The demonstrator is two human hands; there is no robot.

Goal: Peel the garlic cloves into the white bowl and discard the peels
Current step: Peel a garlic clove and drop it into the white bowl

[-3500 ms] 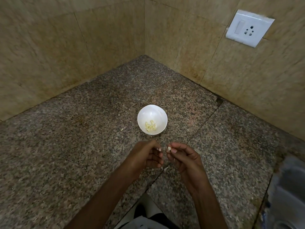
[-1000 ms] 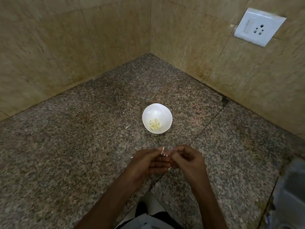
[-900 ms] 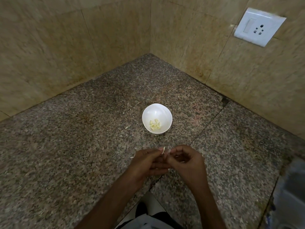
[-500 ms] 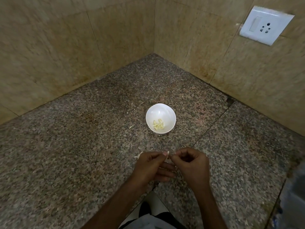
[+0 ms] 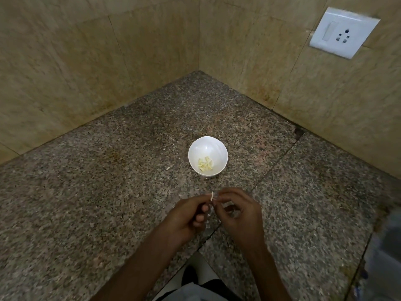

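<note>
A small white bowl [image 5: 207,148] stands on the granite counter [image 5: 108,203] and holds several peeled pale-yellow garlic cloves [image 5: 205,164]. Just in front of the bowl, my left hand [image 5: 188,216] and my right hand [image 5: 237,216] meet fingertip to fingertip above the counter. Between them a small pale garlic clove [image 5: 212,195] sticks up, pinched by my left thumb and forefinger. My right fingertips pinch at it from the other side. A thin pale shred of peel [image 5: 208,214] shows just below the fingertips.
A small scrap of peel [image 5: 168,168] lies on the counter left of the bowl. Tiled walls [image 5: 86,61] close the corner behind it. A white switch and socket plate [image 5: 342,35] sits on the right wall. A sink edge [image 5: 386,246] shows at the lower right.
Both hands have stayed together in front of the bowl, working the clove between the fingertips. The clove's pale tip now stands up clearly between them. The view has shifted slightly.
</note>
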